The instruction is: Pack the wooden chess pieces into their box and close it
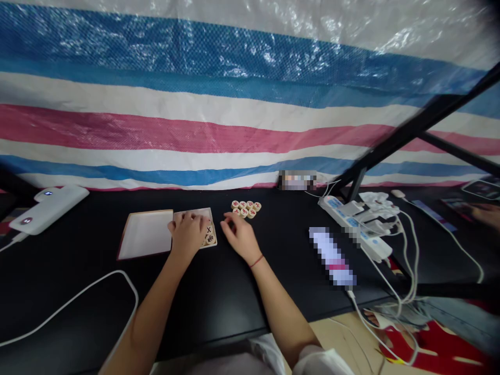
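My left hand (188,229) is palm down over a shallow white box (213,221), its bent fingers spread and their tips partly hidden. Round wooden Chinese chess pieces with dark characters (210,239) lie in the box beside the thumb. My right hand (240,235), with a thin red cord at the wrist, hovers just right of the box. Its fingers are loosely curled, a gap showing between thumb and forefinger. Just beyond it, several Chinese chess pieces with red characters (244,212) sit grouped in two rows on the black table (219,297).
An open box lid (146,234) adjoins the box. At far left is a white device (54,208) with a cable. To the right lie a phone (332,258) and a loaded power strip (355,229) with trailing cables. A striped sheet (195,130) hangs behind. Another person's hand (488,214) shows at far right.
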`<state>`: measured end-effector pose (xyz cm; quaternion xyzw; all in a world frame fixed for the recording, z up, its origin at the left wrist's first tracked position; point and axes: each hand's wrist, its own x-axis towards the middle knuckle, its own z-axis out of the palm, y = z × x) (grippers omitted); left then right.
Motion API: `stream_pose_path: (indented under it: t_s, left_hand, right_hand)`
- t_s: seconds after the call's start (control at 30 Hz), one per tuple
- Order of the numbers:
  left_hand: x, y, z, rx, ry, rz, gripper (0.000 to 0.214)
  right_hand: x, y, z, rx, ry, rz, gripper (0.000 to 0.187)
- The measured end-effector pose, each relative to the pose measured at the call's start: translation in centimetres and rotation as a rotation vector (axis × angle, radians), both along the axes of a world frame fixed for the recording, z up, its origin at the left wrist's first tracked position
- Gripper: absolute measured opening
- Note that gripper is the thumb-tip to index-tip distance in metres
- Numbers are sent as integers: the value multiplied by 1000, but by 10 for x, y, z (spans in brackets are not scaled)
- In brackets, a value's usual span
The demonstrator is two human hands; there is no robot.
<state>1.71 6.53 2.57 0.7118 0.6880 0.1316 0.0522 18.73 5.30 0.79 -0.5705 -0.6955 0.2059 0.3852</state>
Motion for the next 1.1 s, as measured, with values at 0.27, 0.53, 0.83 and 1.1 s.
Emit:
stream_pose_path:
  t_s: [0.27, 0.53, 0.83, 1.1]
  left_hand:
    - [12, -7, -5, 26, -30, -33, 32]
    - [9, -8, -3, 177, -367, -42, 22]
    - [6, -13, 1, 62, -895, -24, 29]
    - [-5, -4, -10, 84, -1159, 29, 38]
  right_hand:
    - [-23, -3, -5, -107, 38, 125, 24]
    - [-22, -5, 0, 25, 104, 52, 32]
    - [-7, -3, 8, 144, 89, -2, 31]
    - [80, 14, -3, -47, -30, -487, 30]
